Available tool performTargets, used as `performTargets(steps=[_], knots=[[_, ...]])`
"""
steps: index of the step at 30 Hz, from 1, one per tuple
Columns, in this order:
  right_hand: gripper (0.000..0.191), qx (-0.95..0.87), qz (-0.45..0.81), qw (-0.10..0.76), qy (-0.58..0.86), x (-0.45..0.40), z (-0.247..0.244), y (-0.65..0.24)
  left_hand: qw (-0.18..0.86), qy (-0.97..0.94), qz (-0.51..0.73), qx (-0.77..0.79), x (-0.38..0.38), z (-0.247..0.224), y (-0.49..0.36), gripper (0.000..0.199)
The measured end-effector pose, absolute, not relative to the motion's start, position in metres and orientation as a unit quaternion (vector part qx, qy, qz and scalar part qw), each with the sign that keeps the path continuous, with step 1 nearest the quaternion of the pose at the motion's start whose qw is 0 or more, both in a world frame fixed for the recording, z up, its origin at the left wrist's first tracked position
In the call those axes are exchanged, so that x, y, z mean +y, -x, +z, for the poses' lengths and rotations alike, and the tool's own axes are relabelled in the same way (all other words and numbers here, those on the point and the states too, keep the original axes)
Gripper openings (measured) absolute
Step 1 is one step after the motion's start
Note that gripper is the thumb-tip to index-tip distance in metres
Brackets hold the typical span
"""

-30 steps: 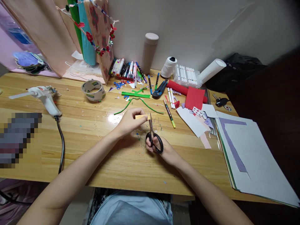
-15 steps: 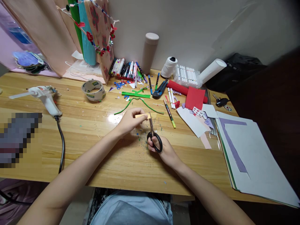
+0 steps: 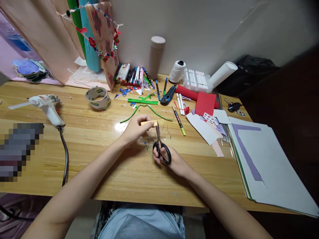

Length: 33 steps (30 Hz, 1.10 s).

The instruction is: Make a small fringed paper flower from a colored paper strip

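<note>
Over a wooden worktop [image 3: 114,181], the left hand [image 3: 136,129] pinches an orange paper strip [image 3: 147,123]; the right hand [image 3: 166,156] grips black-handled scissors [image 3: 165,154], blades at the strip's right part.

Scissors [image 3: 158,135] between glue gun [image 3: 50,109] left, paper stack [image 3: 276,166] right; bottle [image 3: 156,58] behind.

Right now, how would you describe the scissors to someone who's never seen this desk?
Above the wooden desk, find the right hand. It grips the scissors, metal blades at the pale orange strip in the left hand. Black finger loops distinguish them from the nearby pen.
</note>
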State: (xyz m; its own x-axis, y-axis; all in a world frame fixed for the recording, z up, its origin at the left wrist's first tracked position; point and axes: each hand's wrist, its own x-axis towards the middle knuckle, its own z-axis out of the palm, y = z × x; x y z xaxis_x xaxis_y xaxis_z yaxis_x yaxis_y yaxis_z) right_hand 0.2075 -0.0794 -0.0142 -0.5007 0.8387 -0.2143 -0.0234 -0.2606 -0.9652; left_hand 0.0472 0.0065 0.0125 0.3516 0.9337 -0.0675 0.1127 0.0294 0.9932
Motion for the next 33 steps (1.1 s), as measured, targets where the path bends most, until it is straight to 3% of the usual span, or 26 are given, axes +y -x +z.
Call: performTargets(steps=[33], knots=[[0.055,-0.488,0.685,0.339,0.421,-0.0816,-0.0109,-0.2024,0.523,-0.641,0.355,0.435,0.0047,0.0192,-0.0489,0.025]])
